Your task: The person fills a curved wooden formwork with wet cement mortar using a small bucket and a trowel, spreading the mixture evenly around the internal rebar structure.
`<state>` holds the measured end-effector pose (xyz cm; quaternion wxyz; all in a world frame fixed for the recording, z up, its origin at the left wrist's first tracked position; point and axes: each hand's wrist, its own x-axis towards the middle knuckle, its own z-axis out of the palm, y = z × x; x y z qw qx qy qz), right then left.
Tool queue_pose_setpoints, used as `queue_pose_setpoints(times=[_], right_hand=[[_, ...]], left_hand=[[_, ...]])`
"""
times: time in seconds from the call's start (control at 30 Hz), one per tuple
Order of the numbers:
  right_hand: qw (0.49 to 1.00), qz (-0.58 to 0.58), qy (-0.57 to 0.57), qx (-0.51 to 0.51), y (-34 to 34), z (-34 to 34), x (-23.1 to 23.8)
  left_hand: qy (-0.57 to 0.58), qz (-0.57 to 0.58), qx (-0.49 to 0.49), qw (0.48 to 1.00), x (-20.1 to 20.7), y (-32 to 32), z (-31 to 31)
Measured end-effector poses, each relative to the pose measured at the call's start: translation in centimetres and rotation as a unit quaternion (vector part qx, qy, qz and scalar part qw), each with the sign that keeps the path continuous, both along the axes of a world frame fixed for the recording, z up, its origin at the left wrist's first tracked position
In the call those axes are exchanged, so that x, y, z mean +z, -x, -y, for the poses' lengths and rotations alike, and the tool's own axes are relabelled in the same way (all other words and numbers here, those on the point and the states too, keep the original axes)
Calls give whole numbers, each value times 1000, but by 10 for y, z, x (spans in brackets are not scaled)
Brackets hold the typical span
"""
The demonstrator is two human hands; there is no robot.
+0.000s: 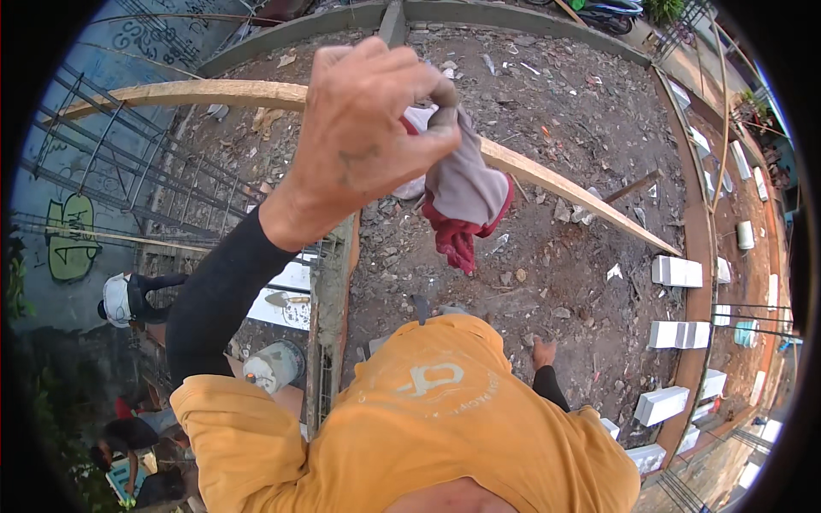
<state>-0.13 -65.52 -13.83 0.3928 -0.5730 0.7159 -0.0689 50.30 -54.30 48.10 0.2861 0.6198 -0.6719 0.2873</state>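
One soft, crumpled cloth (469, 181) hangs from our raised left hand (363, 128), its greyish-mauve fabric falling in loose folds and ending in a bunched, wrinkled dark red edge. We grasp it at the top, pinched between thumb and curled forefinger, so part of it lies hidden behind the fingers. It is in mid-air ahead of our chest, above the middle of the plot; its long axis runs roughly up and down the view, the red end pointing down toward our orange shirt (445, 410). Our right hand (544, 350) hangs low beside the body, small and partly seen, and we cannot tell whether it is clenched or loose. Beyond the cloth, a long pale wooden plank (569, 186) crosses the view, curved by the lens; our left hand and the cloth block part of it. Below spreads rough brown soil (590, 303) strewn with stones and scraps. To our left stand a cage of thin ribbed steel bars (128, 158), a trowel (280, 299) on a smooth white slab (267, 310), a rounded bucket (293, 359) and two people, one in a white top (118, 299), one in dark clothing (128, 436). Rectangular white blocks (673, 272) line the right side.
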Motion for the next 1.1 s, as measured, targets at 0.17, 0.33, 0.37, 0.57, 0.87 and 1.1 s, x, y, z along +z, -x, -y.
queue_pose_setpoints(times=[0.17, 0.33, 0.37, 0.57, 0.87, 1.1], right_hand=[[999, 35, -11, 25, -40, 50, 14], [997, 2, 27, 67, -57, 51, 48], [997, -12, 17, 72, -63, 52, 57], [996, 54, 24, 74, -3, 48, -7], [988, -21, -145, 57, 29, 16, 15], [947, -74, -156, 272, -6, 84, -6]], left_hand=[[-169, -112, 68, 977, -95, 17, -44], [-198, -53, 116, 972, -75, -20, -13], [-196, -21, 161, 967, -63, -37, 3], [-216, -59, 359, 906, -16, -130, 78], [44, 4, 196, 979, 50, -92, -4], [7, -202, 214, 956, -39, 44, -184]])
